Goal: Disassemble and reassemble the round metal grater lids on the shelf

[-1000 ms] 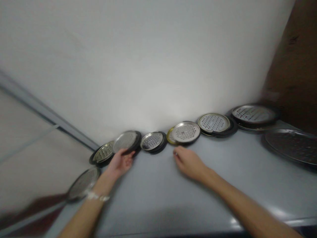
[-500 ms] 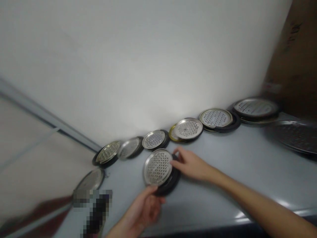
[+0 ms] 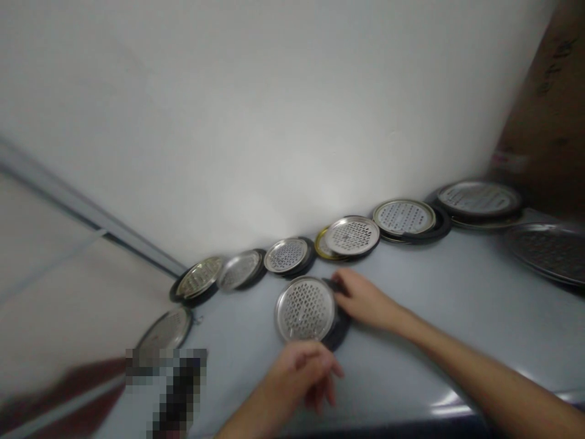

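Observation:
Before me on the grey table (image 3: 425, 329) lies a round metal grater disc (image 3: 305, 310) with rows of holes, resting on a black ring (image 3: 340, 329) that shows along its right side. My right hand (image 3: 361, 299) is closed on the right rim of this black ring, fingertips partly hidden. At the near edge is my left hand (image 3: 306, 372), its fingers loosely bent and apart, holding nothing I can see. It covers the disc's front edge; whether it touches the disc, I cannot tell.
Several similar discs on black rings line the wall, including a silver one (image 3: 351, 236) over a yellow-rimmed one. A larger dark disc (image 3: 551, 250) lies at the right, near a brown cardboard box (image 3: 543, 122). Another disc (image 3: 165, 332) sits at the left edge.
The grater disc and its black ring have shifted slightly right in view. My left hand has moved right and loosened from the near rim; my right hand stays at the right side.

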`<action>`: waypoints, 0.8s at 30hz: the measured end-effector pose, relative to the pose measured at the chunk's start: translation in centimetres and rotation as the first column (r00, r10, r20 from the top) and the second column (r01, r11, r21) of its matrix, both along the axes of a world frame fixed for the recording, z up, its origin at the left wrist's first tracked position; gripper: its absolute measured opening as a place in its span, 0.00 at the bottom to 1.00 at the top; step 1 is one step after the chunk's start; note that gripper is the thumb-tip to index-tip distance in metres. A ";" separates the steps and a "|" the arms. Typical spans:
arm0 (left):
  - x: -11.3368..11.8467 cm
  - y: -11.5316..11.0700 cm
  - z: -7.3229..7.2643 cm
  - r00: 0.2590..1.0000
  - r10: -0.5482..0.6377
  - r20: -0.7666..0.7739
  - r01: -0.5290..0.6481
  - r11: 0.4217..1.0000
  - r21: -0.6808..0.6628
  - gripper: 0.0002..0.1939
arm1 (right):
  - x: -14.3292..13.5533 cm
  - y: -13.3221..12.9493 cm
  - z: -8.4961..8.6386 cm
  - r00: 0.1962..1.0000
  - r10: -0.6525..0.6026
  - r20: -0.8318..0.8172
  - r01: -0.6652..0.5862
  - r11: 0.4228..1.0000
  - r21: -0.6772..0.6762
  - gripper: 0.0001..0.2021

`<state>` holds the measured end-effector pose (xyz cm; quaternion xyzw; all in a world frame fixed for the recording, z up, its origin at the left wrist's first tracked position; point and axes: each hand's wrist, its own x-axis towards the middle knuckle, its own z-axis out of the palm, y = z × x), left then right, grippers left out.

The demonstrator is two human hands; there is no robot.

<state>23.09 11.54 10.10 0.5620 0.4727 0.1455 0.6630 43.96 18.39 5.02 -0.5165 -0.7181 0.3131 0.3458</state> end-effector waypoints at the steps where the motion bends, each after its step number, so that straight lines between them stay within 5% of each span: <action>1: -0.3 1.3 0.4 0.997 0.057 -0.056 -0.046 0.984 0.175 0.22 | 0.1 0.1 -0.1 1.000 -0.006 0.012 0.005 1.000 0.016 0.10; 4: -1.5 6.3 0.6 0.918 0.364 -0.156 -0.183 0.739 0.648 0.17 | 0.4 0.5 -0.3 0.998 -0.039 0.045 0.037 0.998 0.058 0.13; 5: -1.9 7.9 0.4 0.891 0.419 -0.173 -0.168 0.660 0.732 0.17 | 0.6 0.7 -0.3 0.997 -0.054 0.056 0.050 0.996 0.072 0.14; 7: -2.5 10.7 -0.4 0.871 0.435 -0.229 -0.088 0.596 0.799 0.15 | 1.1 1.1 -0.4 0.994 -0.080 0.078 0.072 0.993 0.097 0.16; 13: -2.0 13.0 -3.0 0.919 0.258 -0.299 0.037 0.696 0.717 0.16 | 2.2 2.3 -1.1 0.977 -0.161 0.142 0.136 0.976 0.169 0.16; 18: -1.8 12.1 -3.6 0.922 0.283 -0.263 0.004 0.674 0.739 0.12 | 2.3 2.6 -1.7 0.964 -0.208 0.166 0.174 0.965 0.197 0.14; 24: -3.1 12.5 -3.7 0.939 0.339 -0.062 -0.207 0.699 0.684 0.09 | 2.6 3.0 -1.5 0.970 -0.197 0.144 0.169 0.968 0.186 0.12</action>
